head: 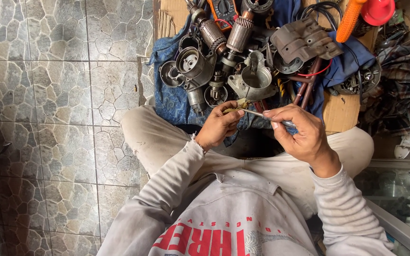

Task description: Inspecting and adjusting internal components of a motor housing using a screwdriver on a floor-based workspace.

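I sit cross-legged on the floor, looking down at my lap. My left hand (220, 124) pinches a small yellowish part (241, 104) between thumb and fingers. My right hand (300, 132) grips a thin metal tool (262, 115), like a small screwdriver, whose tip touches that part. Both hands hover above my knees, just in front of a heap of motor parts.
On a blue cloth (169, 102) lie motor armatures (239, 32), metal housings (255, 78), a grey casing (304, 40) and cables. An orange handle (349, 20) and a red object (378, 10) sit at the top right. Stone-pattern floor tiles (58, 95) fill the left. A glass case (399, 194) stands at the right.
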